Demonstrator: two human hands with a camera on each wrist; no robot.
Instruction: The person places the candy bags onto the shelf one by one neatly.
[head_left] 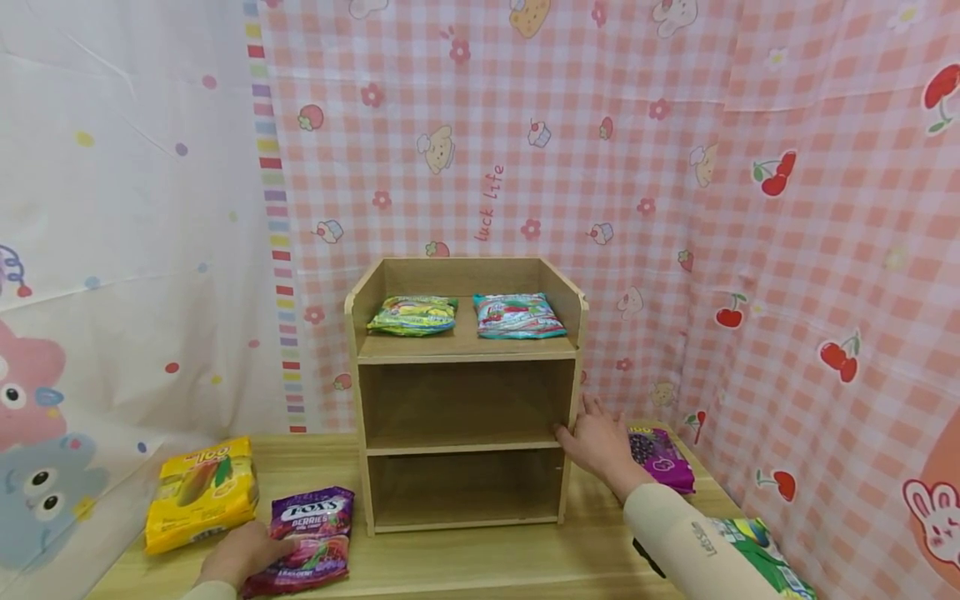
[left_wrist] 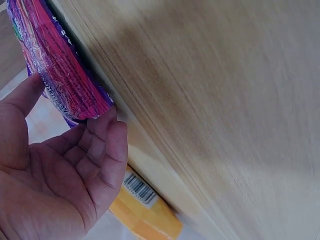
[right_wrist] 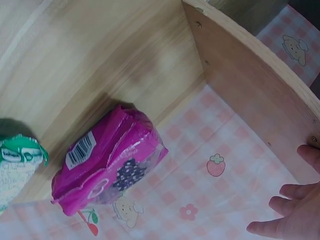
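My left hand (head_left: 243, 554) is at the left edge of a purple Fox's Berries candy bag (head_left: 311, 533) on the table. In the left wrist view, the thumb lies against one side of the candy bag (left_wrist: 60, 65) and the curled fingers of the left hand (left_wrist: 65, 170) meet its lower end. A small wooden shelf (head_left: 465, 450) stands at the centre. Against its right side rests my right hand (head_left: 600, 442), thumb at the front edge. The right wrist view shows the fingers of that right hand (right_wrist: 295, 205) spread and holding nothing.
Two candy bags, one yellow-green (head_left: 415, 316) and one teal (head_left: 517, 317), lie on the shelf's top level. A yellow mango package (head_left: 202, 496) sits far left. Right of the shelf are a purple grape package (right_wrist: 110, 160) and a green bag (head_left: 757, 550). Patterned curtains (head_left: 480, 125) surround the table.
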